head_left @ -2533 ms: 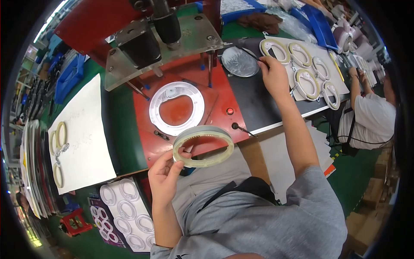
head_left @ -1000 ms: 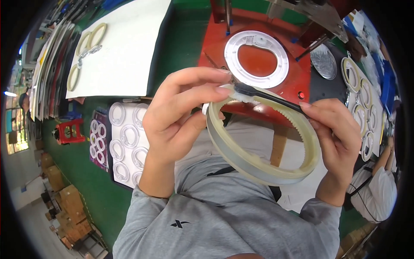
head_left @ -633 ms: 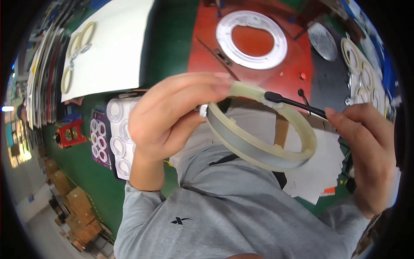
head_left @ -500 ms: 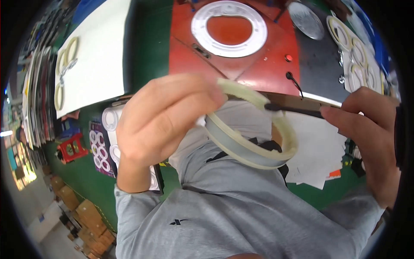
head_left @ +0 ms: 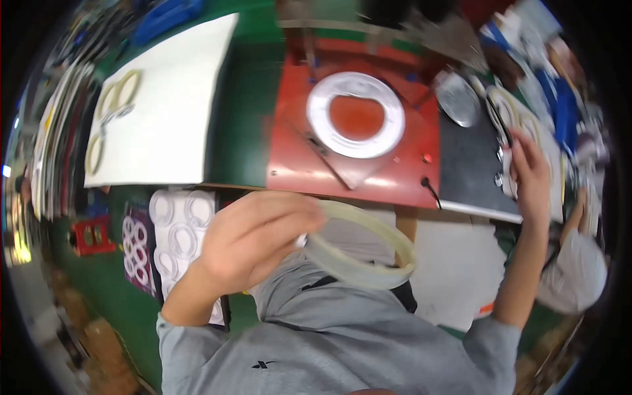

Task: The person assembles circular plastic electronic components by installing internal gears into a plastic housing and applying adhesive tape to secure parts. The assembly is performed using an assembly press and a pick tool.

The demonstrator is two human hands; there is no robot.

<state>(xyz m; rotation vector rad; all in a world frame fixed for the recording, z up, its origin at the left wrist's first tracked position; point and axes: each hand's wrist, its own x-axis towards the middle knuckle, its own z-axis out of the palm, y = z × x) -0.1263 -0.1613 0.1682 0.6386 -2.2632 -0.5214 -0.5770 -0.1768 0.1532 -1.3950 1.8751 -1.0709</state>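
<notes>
My left hand is closed on one side of a pale yellow, see-through ring, with a small white piece by its fingertips. The ring is held tilted in front of my grey shirt, below the table's front edge. Over at the right, my right hand is closed on a slim black stick-like tool that points up and away; its tip is blurred. That hand is beside a white board bearing pale rings. On a red plate lies a white flat ring with a large opening.
A clear round dish stands right of the red plate, near a red button. At the left, a white sheet carries several pale rings. A tray of white rings sits low at the left. Another person's arm shows at the far right.
My right hand has drawn the black tool off the ring and moved it forward to the white board. My left hand still holds the ring. The whole view has shifted.
</notes>
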